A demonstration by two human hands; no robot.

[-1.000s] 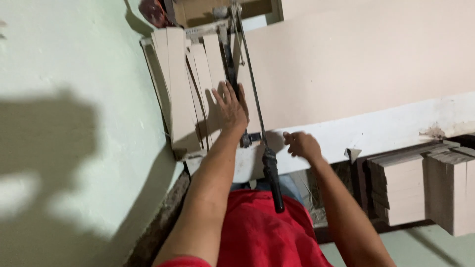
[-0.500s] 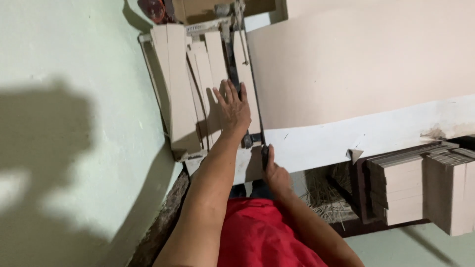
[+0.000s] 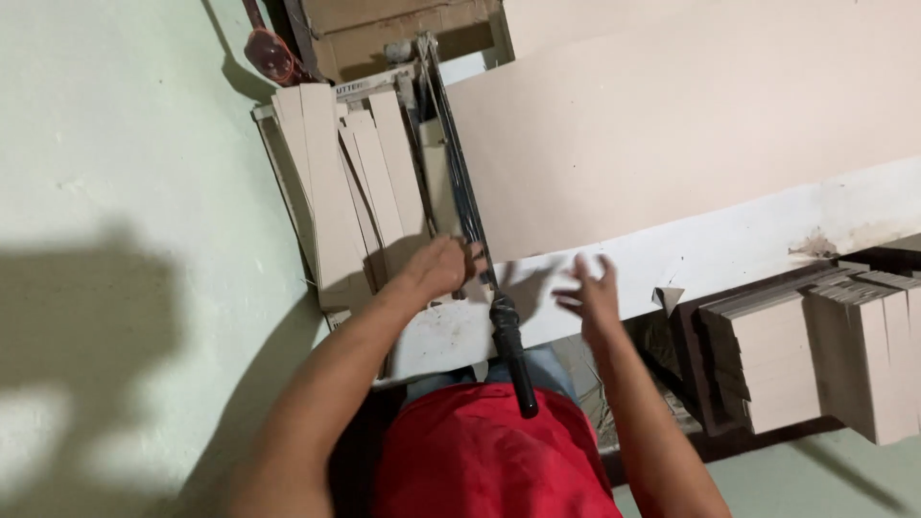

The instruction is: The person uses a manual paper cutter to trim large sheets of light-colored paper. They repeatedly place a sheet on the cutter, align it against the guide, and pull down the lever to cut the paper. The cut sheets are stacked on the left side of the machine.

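A paper cutter [image 3: 459,182] with a long black blade arm lies on the white table [image 3: 729,251]. Its black lever handle [image 3: 510,357] sticks out over the table edge toward my red shirt. My left hand [image 3: 439,269] sits at the cutter's near end, left of the arm, with its fingers curled over the end of a narrow cardboard strip [image 3: 436,187]. My right hand [image 3: 590,293] hovers right of the handle with fingers spread, blurred and holding nothing. A large beige sheet [image 3: 672,125] lies right of the blade.
Several long cut cardboard strips [image 3: 331,182] lie stacked on the cutter's left side. Stacks of cut cardboard [image 3: 844,345] stand under the table at right. A brown box [image 3: 384,29] and a red object [image 3: 273,56] are at the far end. A pale green wall [image 3: 125,192] runs along the left.
My left hand drew back from lying flat on the strips to the cutter's near end and curled. My right hand let go of the lever handle and moved right, now open.
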